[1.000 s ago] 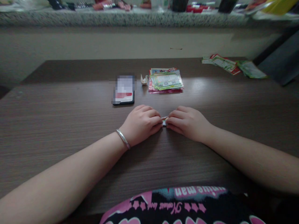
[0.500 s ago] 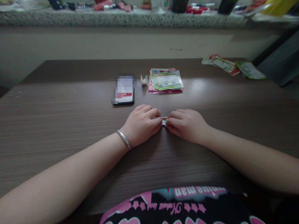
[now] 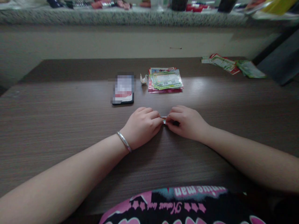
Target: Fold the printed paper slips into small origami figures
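A small folded piece of printed paper (image 3: 164, 119) lies low over the table, mostly hidden by my fingers; only a narrow multicoloured bit shows between the hands. My left hand (image 3: 145, 127), with a silver bangle at the wrist, is closed on its left end. From the other side my right hand (image 3: 188, 122) pinches the right end between thumb and fingers, with a dark gap behind the pinch. Beyond the hands are a stack of colourful printed sheets (image 3: 167, 80) and a small pale folded paper shape (image 3: 143, 80).
A phone (image 3: 123, 89), its screen blurred out, lies on the brown wood-grain table (image 3: 70, 124) left of the stack. More printed sheets (image 3: 225, 63) are scattered at the back right. Behind the table, a speckled stone ledge (image 3: 140, 20) carries cups and clutter.
My right hand has lifted slightly away from me, and a gap has opened between its thumb and fingers. Less of the paper shows between the hands. My left hand has hardly moved.
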Available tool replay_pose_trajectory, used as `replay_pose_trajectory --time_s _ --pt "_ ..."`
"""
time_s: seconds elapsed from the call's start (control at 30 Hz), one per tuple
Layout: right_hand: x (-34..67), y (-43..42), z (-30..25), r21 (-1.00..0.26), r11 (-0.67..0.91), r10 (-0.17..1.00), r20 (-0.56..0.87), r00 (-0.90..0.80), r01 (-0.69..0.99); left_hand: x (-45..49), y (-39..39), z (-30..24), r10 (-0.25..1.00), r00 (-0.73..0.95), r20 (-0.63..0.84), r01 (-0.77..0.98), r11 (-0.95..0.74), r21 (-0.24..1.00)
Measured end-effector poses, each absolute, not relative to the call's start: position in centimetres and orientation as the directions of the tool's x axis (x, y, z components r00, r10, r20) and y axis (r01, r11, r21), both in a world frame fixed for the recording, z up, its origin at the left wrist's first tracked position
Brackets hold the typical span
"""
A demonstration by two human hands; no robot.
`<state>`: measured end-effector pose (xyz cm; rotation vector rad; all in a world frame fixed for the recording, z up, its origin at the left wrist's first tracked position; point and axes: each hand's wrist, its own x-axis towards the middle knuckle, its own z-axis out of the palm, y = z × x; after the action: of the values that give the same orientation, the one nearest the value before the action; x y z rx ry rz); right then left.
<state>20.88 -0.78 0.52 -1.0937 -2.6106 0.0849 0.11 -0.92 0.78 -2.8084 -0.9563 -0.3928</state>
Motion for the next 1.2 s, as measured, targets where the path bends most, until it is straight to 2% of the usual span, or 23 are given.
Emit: replay_pose_trajectory --time_s 0.17,0.33,0.73,0.9,1.1,1.2 --pt "21.0 -0.3 0.5 -0.294 0.657 0.754 0.231 -0.615 0.695 0.1 -0.9 0.9 0.572 0.768 0.289 0.607 -0.793 -0.045" --pt "21.3 0.2 0.2 -0.413 0.594 0.796 0.178 -0.579 0.69 -0.1 -1.0 1.0 0.54 0.793 0.283 0.582 -0.809 -0.087" --pt "21.5 0.6 0.1 -0.47 0.563 0.806 0.131 -0.577 0.68 -0.4 -1.0 1.8 0.396 0.881 0.257 0.451 -0.868 -0.208" --pt "21.8 0.4 0.4 -0.405 0.656 0.74 0.178 -0.649 0.637 -0.1 -1.4 2.0 0.423 0.88 0.219 0.468 -0.85 -0.242" --pt "21.9 -1.1 1.0 -0.087 0.708 0.699 0.227 -0.678 0.701 -0.1 -1.4 2.0 0.407 0.896 0.178 0.44 -0.869 -0.227" --pt "21.5 -1.2 0.9 -0.09 0.693 0.712 0.239 -0.66 0.715 -0.2 -1.3 2.0 0.401 0.896 0.189 0.437 -0.872 -0.22"
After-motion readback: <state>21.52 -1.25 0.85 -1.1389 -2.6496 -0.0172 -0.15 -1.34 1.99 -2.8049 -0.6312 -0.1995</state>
